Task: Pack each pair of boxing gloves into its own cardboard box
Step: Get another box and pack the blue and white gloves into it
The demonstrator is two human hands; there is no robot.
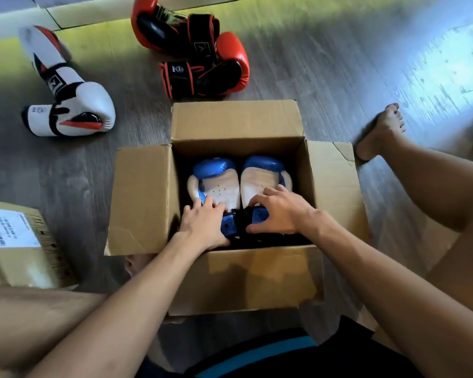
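On the grey wood floor (325, 77), we settle the blue gloves (227, 189) in the open box (142, 200), left hand (202, 225) flat, right hand (280, 211) gripping a cuff; the white pair (74, 105) and red pair (194, 50) lie unpacked.

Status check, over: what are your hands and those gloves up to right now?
Left hand pressing, right hand gripping a cuff of the blue gloves. Pair seated in open box. Red pair and white pair on floor, unpacked. Nothing blocking.
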